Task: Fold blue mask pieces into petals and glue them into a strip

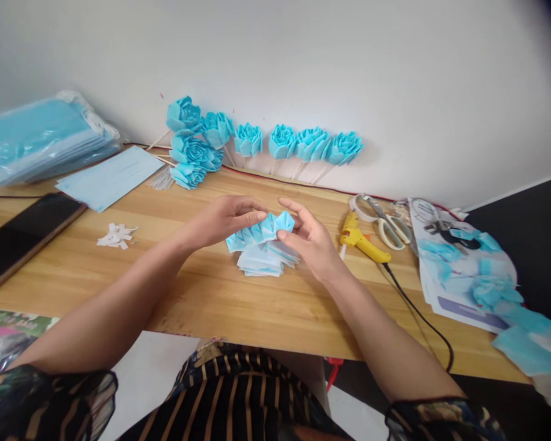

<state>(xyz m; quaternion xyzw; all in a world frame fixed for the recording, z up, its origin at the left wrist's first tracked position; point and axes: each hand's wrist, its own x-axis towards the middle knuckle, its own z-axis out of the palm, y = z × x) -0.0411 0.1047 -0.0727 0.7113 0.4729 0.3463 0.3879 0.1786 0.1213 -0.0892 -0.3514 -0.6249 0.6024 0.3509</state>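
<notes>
Over the middle of the table, my two hands hold a row of folded light blue fabric pieces (261, 231) with pointed, pleated shapes. My left hand (224, 219) grips it from the left and behind, thumb along its upper edge. At the right end, the thumb of my right hand (311, 240) presses its near face, with the index finger raised behind. Other fingertips are partly hidden by the folds. Just below lies a loose stack of pale blue cut pieces (261, 260).
Blue fabric flowers (282, 142) on sticks line the wall. Rightward lie a yellow glue gun (362, 239) with its cord, scissors (388, 223) and a printed sheet (441, 269) under blue scraps. Leftward are a phone (25, 236), white scraps (116, 235), flat blue sheets (112, 177) and a bagged stack (41, 138).
</notes>
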